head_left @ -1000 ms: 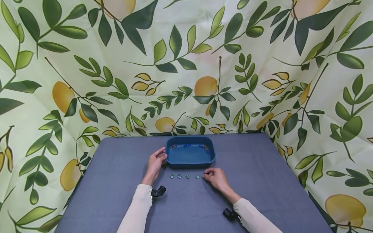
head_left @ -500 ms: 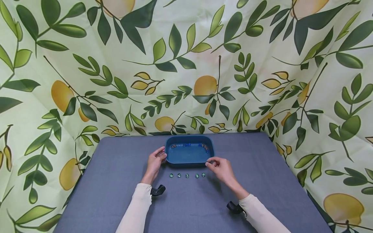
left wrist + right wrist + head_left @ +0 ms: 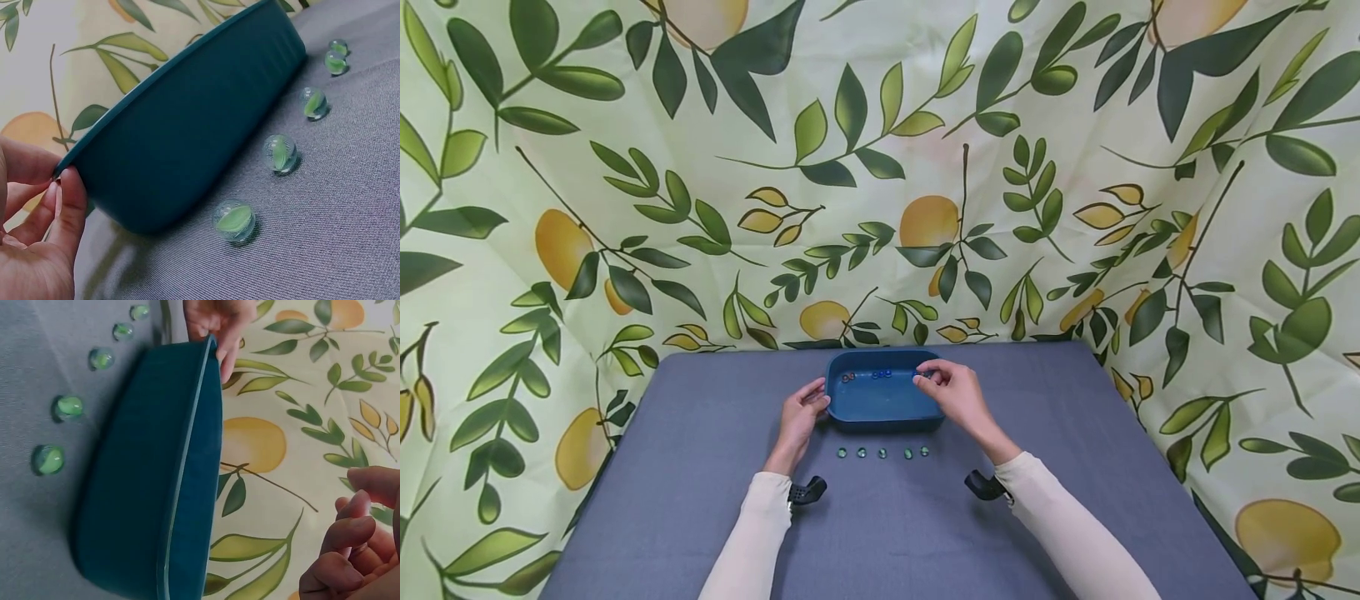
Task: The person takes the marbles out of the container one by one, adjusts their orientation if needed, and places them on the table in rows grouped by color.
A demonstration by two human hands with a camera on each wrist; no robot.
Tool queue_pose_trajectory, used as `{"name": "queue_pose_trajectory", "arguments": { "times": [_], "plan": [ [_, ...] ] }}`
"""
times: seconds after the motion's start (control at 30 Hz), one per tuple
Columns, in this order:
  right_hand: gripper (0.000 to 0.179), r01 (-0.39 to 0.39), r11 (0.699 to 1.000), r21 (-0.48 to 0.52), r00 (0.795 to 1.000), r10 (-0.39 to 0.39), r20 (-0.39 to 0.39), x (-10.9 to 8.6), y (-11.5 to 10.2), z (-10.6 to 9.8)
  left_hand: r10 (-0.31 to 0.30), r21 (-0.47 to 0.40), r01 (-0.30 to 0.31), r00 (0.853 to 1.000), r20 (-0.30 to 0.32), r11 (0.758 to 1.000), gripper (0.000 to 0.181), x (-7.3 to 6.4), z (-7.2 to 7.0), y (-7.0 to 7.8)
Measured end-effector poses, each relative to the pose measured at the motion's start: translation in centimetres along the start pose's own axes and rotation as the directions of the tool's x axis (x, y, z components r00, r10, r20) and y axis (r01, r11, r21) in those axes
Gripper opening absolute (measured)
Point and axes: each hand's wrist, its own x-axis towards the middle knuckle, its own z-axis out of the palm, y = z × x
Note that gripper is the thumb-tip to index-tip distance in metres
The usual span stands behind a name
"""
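We find the blue tray (image 3: 883, 424) standing level on the grey-blue table cover (image 3: 880, 533), near its far edge. The left hand (image 3: 795, 423) is clamped on the rim at the tray's left end, thumb outside, as the left wrist view confirms. The right hand (image 3: 961, 402) is over the tray's right end, fingers bent and thumb near the index finger; we cannot tell whether anything is held between them. The two hands are well apart. Inside, along the far side, we note orange marbles (image 3: 847, 378) at the left and blue marbles (image 3: 882, 374) near the middle; the right-hand group is largely hidden by the right hand. In front of the tray, on the cover, we count five green marbles (image 3: 882, 453) in a row, the two rightmost closer together than the others. Both arms wear pale sleeves (image 3: 748, 525) and black wrist mounts (image 3: 808, 492). Behind the table hangs a backdrop (image 3: 865, 200) printed with leaves and orange fruit.
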Motion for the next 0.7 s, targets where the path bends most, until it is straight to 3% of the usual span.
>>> {"name": "queue_pose_trajectory", "arguments": {
  "times": [0.37,0.7],
  "plan": [
    [0.027,-0.035,0.998,0.045,0.996,0.039,-0.081,4.3,0.5,2.6,-0.005,-0.008,0.005,1.000,0.004,1.000,0.043,0.1,-0.1,0.1],
    [0.029,-0.110,0.994,0.029,0.993,0.111,-0.041,6.2,1.9,5.4,-0.006,-0.021,0.006,1.000,0.000,1.000,0.043,0.0,-0.1,-0.3]
  ]
}}
